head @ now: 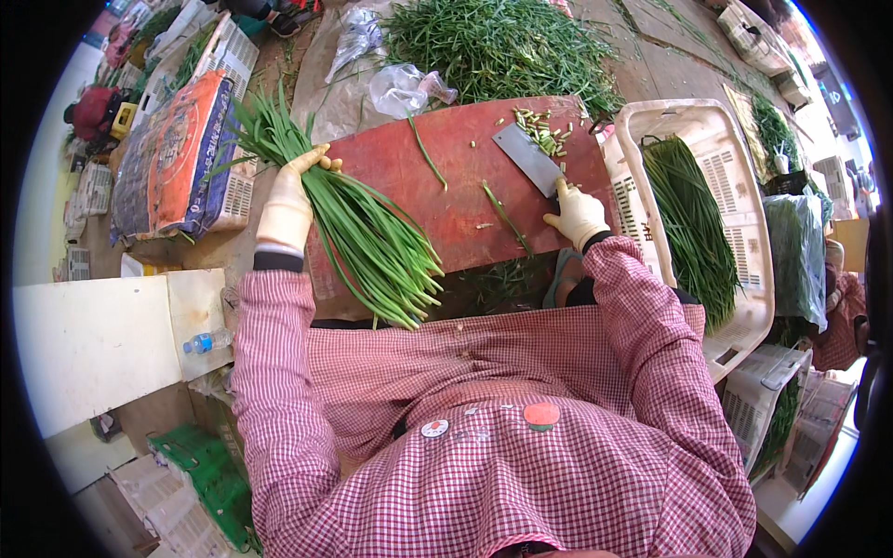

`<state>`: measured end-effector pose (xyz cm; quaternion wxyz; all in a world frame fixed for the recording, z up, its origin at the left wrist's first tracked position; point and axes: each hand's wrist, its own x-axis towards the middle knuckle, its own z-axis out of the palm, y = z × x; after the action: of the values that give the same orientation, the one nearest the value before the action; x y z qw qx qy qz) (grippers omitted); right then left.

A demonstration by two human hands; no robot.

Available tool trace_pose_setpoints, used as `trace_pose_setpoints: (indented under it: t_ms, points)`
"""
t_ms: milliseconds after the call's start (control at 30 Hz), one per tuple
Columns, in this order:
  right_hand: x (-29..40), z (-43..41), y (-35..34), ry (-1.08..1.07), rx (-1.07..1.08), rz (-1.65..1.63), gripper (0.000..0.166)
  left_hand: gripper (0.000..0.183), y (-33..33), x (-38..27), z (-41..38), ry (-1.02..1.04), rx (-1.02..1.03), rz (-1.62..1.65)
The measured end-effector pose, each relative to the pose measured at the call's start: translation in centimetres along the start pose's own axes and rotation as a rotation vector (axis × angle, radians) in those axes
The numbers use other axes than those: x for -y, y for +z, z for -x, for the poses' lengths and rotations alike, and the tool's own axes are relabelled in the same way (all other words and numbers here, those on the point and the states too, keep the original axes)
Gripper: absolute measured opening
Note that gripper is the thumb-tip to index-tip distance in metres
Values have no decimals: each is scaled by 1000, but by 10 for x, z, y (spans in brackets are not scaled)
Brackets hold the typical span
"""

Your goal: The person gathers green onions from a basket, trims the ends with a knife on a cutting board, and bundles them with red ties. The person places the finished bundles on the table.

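Note:
My left hand (293,199), in a pale glove, grips a bundle of long green garlic chives (370,230) over the left part of a red board (391,160). The pale stem ends point toward my lap, and the leafy tips spread past the board's far left corner. My gloved right hand (582,213) is at the handle of a cleaver (534,159), whose blade lies flat on the board; most of the handle is hidden. Cut stem pieces (544,129) are scattered beside the blade. Two loose stalks (506,216) (427,157) lie on the board.
A white plastic crate (757,230) holding green bundles (687,216) stands at the right. Beyond the board are a large heap of greens (502,52) and a clear plastic bag (399,89). An orange and blue woven sack (174,157) is at the left, with a water bottle (208,341) nearer.

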<state>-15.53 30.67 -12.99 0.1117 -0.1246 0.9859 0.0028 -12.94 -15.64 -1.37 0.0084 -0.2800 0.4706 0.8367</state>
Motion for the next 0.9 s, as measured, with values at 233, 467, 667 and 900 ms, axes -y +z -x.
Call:
trace_pose_setpoints:
  t_ms: [233,467,667,900]
  points:
    - [-14,-16,17,47,52,-131,94,21,-37,24,-95,-132,-90,-148]
    - [-13,-24,16,198,-89,-814,52,109,-57,83,-101,270,-489,-751]
    - [30,-5,2,-3,-21,-905,37,103,-79,137,-77,330,-753,-833]
    - [50,-6,19,28,190,-1185,34,103,-61,162,-51,337,-568,-825]
